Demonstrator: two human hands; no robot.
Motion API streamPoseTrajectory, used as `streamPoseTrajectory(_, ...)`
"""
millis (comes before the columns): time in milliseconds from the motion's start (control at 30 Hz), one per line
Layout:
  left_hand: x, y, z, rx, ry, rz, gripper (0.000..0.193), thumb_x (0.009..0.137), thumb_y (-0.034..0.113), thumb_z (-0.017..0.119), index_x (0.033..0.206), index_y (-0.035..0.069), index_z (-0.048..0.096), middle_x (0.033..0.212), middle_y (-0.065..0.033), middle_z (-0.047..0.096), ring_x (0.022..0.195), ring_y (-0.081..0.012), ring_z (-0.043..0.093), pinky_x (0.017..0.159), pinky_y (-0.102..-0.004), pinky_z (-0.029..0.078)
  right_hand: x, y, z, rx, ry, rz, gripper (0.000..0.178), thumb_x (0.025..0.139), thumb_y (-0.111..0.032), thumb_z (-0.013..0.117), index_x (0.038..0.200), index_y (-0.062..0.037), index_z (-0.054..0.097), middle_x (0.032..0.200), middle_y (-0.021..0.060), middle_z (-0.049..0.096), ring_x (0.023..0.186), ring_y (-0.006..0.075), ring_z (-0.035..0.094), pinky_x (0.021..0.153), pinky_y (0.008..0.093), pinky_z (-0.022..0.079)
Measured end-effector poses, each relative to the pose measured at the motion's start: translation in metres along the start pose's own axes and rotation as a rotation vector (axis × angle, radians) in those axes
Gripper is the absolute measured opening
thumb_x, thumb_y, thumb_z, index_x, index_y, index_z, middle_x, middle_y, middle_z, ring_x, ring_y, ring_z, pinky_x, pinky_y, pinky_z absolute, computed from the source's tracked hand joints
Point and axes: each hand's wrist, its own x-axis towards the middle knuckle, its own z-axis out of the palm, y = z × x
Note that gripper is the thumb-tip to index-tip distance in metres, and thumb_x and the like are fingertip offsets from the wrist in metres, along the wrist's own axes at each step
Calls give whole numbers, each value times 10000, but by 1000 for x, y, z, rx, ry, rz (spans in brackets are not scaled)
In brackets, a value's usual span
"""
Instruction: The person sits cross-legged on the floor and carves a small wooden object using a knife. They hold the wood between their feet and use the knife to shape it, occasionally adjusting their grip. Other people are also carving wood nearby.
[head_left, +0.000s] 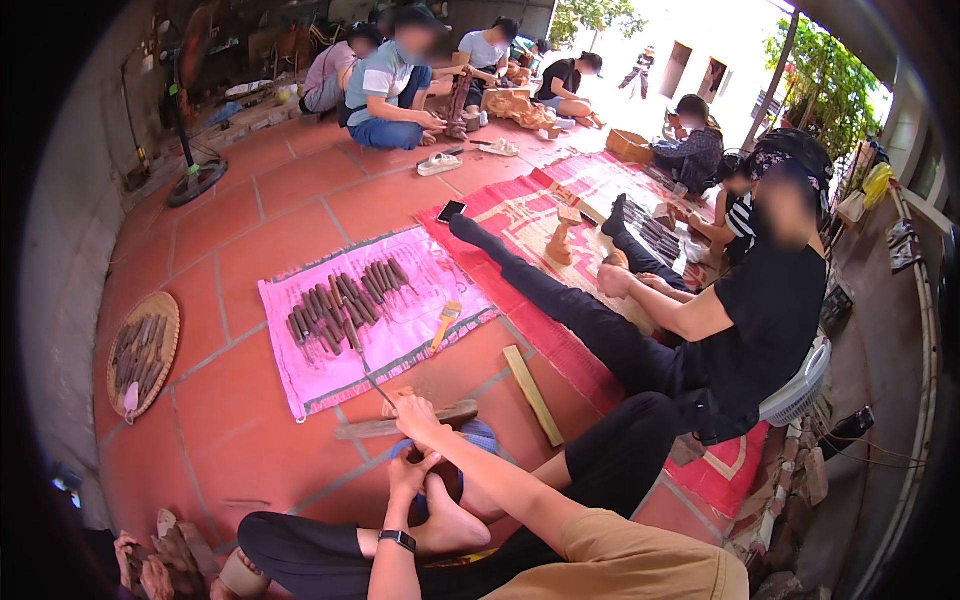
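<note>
My right hand (418, 418) is closed at the near end of a carving chisel (376, 386). The chisel's thin metal shaft points away from me toward a dark wooden handle over the pink cloth (285, 375). Several dark-handled carving tools (325, 312) lie side by side on that cloth. Just below the right hand, my left hand (412, 472) has curled fingers close to my bare foot (452, 522); what they hold, if anything, is hidden. A long wooden piece (365, 430) lies under the right hand, beside a blue checked item (481, 436).
A yellow-handled brush (446, 325) lies on the cloth, and a wooden strip (533, 396) on the tiles. A round basket of tools (170, 345) stands left. At right, a seated person (765, 300) stretches their legs over a red mat (570, 365). Other people work farther back.
</note>
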Motion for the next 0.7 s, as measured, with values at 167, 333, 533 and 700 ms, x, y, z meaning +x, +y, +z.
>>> streamPoseTrajectory(167, -1, -2, -5, 31, 61, 1, 620, 706, 384, 856, 1087, -56, 644, 996, -175, 714, 879, -259, 694, 755, -370, 549, -17, -21, -15, 32, -102, -74, 168, 826, -83, 579, 988, -73, 625, 805, 216, 667, 768, 425, 658, 663, 547, 511)
streamPoseTrajectory(333, 7, -14, 0, -19, 23, -12, 642, 696, 402, 857, 1100, -48, 641, 998, -186, 715, 900, -280, 695, 817, -376, 536, 0, -10, -6, 55, 105, -7, 150, 824, -91, 579, 965, -71, 623, 819, 208, 665, 761, 434, 649, 670, 545, 506)
streamPoseTrajectory(533, -1, -1, -5, -64, -20, -24, 575, 733, 319, 849, 1109, -65, 643, 1019, -176, 710, 913, -242, 679, 835, -352, 524, -20, -3, -5, 83, -114, -100, 141, 779, -69, 595, 915, -55, 631, 826, 199, 668, 783, 428, 653, 706, 547, 502)
streamPoseTrajectory(700, -2, 8, -1, -107, -35, -64, 598, 720, 339, 848, 1117, -56, 637, 955, -167, 715, 872, -264, 689, 779, -374, 537, -2, 11, 12, 25, 43, 13, 139, 756, -58, 596, 887, -50, 643, 817, 206, 669, 759, 433, 651, 704, 559, 502)
